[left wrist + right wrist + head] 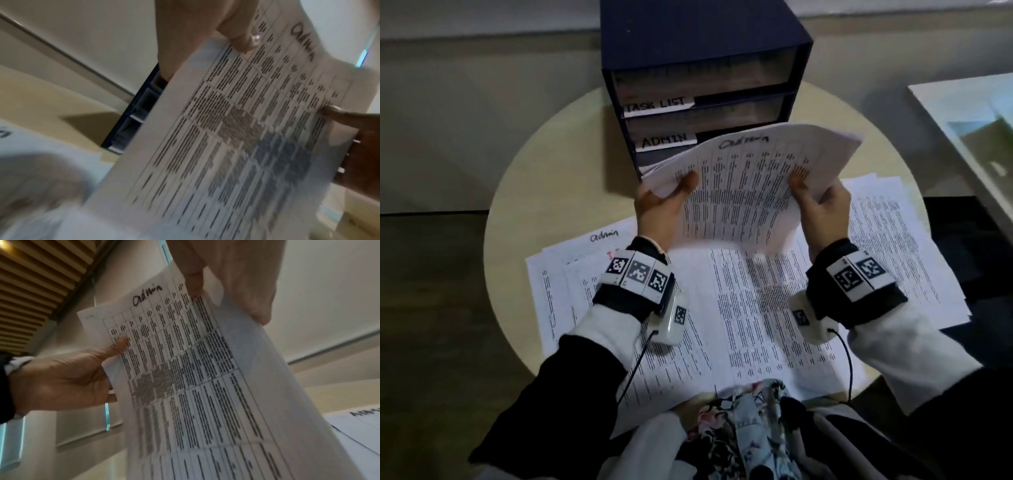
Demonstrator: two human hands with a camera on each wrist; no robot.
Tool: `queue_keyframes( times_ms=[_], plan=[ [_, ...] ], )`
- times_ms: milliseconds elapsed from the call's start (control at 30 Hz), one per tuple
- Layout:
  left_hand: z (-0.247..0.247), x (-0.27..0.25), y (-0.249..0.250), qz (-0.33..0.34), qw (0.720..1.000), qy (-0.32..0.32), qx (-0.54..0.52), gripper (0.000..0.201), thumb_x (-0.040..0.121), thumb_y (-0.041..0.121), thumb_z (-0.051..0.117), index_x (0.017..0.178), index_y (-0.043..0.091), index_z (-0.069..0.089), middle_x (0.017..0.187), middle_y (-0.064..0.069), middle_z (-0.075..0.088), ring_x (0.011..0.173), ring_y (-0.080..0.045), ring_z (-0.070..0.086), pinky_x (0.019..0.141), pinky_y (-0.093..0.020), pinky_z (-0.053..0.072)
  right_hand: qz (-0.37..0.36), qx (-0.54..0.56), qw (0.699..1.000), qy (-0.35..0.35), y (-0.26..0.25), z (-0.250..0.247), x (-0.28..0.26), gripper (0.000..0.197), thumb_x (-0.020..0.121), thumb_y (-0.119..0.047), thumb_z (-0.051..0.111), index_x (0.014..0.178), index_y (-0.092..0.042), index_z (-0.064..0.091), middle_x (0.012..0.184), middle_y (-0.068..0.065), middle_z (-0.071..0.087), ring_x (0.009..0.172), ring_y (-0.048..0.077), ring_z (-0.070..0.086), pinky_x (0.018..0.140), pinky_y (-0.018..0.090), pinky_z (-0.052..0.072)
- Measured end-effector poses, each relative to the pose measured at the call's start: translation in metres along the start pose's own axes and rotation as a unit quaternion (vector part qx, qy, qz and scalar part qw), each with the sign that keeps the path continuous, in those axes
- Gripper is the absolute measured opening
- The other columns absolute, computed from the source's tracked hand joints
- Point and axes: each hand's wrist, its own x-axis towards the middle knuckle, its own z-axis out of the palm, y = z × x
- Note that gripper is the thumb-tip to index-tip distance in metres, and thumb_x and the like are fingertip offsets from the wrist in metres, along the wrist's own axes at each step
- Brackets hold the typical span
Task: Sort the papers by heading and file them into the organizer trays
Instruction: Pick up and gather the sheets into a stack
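Round bench (524,192) before the organizer (702,68) holds unsorted papers (739,308) — left hand (657,212) and right hand (822,209) pinch the unfiled Admin stack (750,178).

Tabled sheet (236,129) headed "Admin", thumb on its near edge

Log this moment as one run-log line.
left hand: grips Admin stack | right hand: grips same stack | stack: raised before organizer, ADMIN tray
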Motion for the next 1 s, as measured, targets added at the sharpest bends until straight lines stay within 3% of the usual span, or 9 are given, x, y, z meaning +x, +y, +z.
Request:
queue_keyframes(
  times_ms=[100,233,367,467,600,733,833,900,1000],
  plan=[
    [0.002,0.000,0.018,0.040,0.999,0.005,-0.029,0.027,0.073,0.025,0.074,0.092,0.016,0.058,0.083,0.011,0.069,0.080,-0.004,0.067,0.085,-0.027,0.055,-0.047,0.030,0.998,0.009,-0.013,0.002,0.005,0.008,0.080,-0.023,0.061,0.087,-0.023,0.056,0.078,-0.015,0.065,0.073,-0.005,0.060,0.069,0.019,0.051],
    [0.004,0.009,0.036,0.100,0.993,0.009,-0.060,0.070,0.053,0.051,0.068,0.103,0.005,0.055,0.076,0.015,0.072,0.077,-0.001,0.067,0.075,-0.021,0.054,-0.098,0.071,0.992,0.022,-0.027,0.002,0.014,0.012,0.081,-0.026,0.057,0.092,-0.021,0.058,0.079,-0.019,0.069,0.078,0.000,0.061,0.077,0.026,0.051],
    [0.003,0.009,0.026,0.056,0.997,-0.027,-0.039,0.061,0.055,0.052,0.068,0.102,0.016,0.055,0.093,0.009,0.068,0.087,-0.002,0.067,0.086,-0.023,0.053,-0.058,0.048,0.997,-0.005,-0.012,0.005,0.006,0.014,0.087,-0.013,0.055,0.099,-0.019,0.052,0.090,-0.012,0.066,0.083,-0.001,0.062,0.075,0.021,0.052],
    [0.002,0.005,0.003,-0.007,1.000,-0.027,-0.008,0.055,0.074,0.039,0.069,0.118,0.011,0.052,0.116,-0.005,0.064,0.110,-0.018,0.061,0.104,-0.041,0.044,-0.006,0.007,1.000,-0.018,0.006,0.006,0.000,0.017,0.086,-0.020,0.054,0.103,-0.019,0.050,0.098,-0.004,0.060,0.090,0.009,0.061,0.080,0.027,0.053],
    [-0.004,0.009,-0.018,-0.013,0.999,-0.010,0.042,0.091,0.058,0.073,0.065,0.121,0.009,0.055,0.124,-0.009,0.061,0.117,-0.026,0.057,0.102,-0.048,0.043,-0.018,-0.027,0.999,0.007,0.010,0.003,0.007,0.013,0.092,-0.013,0.051,0.091,-0.025,0.047,0.090,-0.006,0.056,0.079,0.000,0.056,0.072,0.018,0.051],
    [-0.007,0.015,-0.019,-0.022,0.998,0.000,0.064,0.037,0.090,0.034,0.057,0.120,0.011,0.057,0.119,-0.005,0.062,0.111,-0.017,0.057,0.101,-0.034,0.043,-0.022,-0.138,0.990,0.013,0.016,0.003,0.017,0.012,0.090,-0.013,0.046,0.084,-0.022,0.041,0.074,-0.011,0.043,0.061,-0.008,0.043,0.054,0.008,0.036],
    [-0.011,0.020,-0.034,-0.072,0.991,0.021,0.107,0.035,0.095,0.023,0.051,0.126,0.007,0.055,0.124,-0.010,0.059,0.109,-0.018,0.055,0.094,-0.028,0.043,0.075,-0.179,0.981,-0.016,0.027,0.003,0.018,0.010,0.093,-0.007,0.044,0.100,-0.013,0.045,0.079,-0.005,0.051,0.069,0.007,0.048,0.061,0.011,0.042],
    [-0.013,0.022,-0.037,-0.100,0.988,0.040,0.112,0.035,0.095,0.023,0.050,0.126,0.006,0.055,0.123,-0.010,0.060,0.112,-0.022,0.055,0.097,-0.031,0.043,0.134,-0.180,0.973,-0.053,0.029,0.003,0.013,0.019,0.093,-0.006,0.046,0.111,-0.008,0.049,0.094,0.004,0.056,0.084,0.017,0.053,0.076,0.028,0.047],
    [-0.015,0.034,-0.033,-0.114,0.985,0.075,0.104,0.033,0.096,0.021,0.049,0.125,0.005,0.055,0.123,-0.007,0.060,0.106,-0.017,0.053,0.091,-0.024,0.038,0.166,-0.163,0.967,-0.104,0.025,-0.002,0.000,0.016,0.093,-0.002,0.046,0.107,-0.009,0.050,0.083,0.000,0.059,0.072,0.012,0.056,0.067,0.025,0.047]
  ],
)
